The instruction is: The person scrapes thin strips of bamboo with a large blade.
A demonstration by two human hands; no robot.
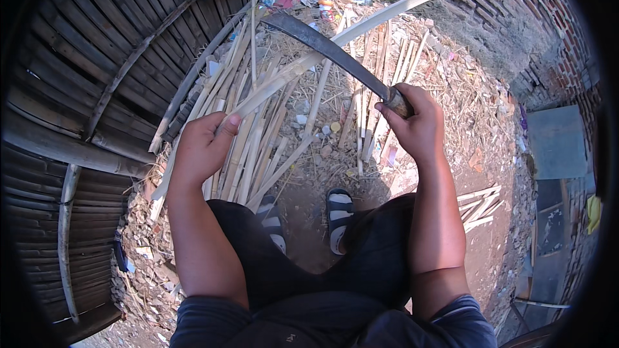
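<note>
My left hand (205,145) is closed round the near end of a long pale bamboo strip (284,77), thumb on top. The strip slants away to the upper right, its far end raised over the ground. In my right hand (416,121) is the wooden handle of a machete (335,55). Its dark, slightly curved blade points to the upper left and crosses the strip near its middle. From this view I cannot tell whether the edge touches the strip. Below them lies a pile of split bamboo strips (261,148).
A slatted bamboo wall (84,45) stands at the left, a brick wall (490,6) at the far right. Litter (325,6) is strewn at the back. A few short strips (478,206) lie right of my arm. A greenish panel (558,142) leans at the right edge.
</note>
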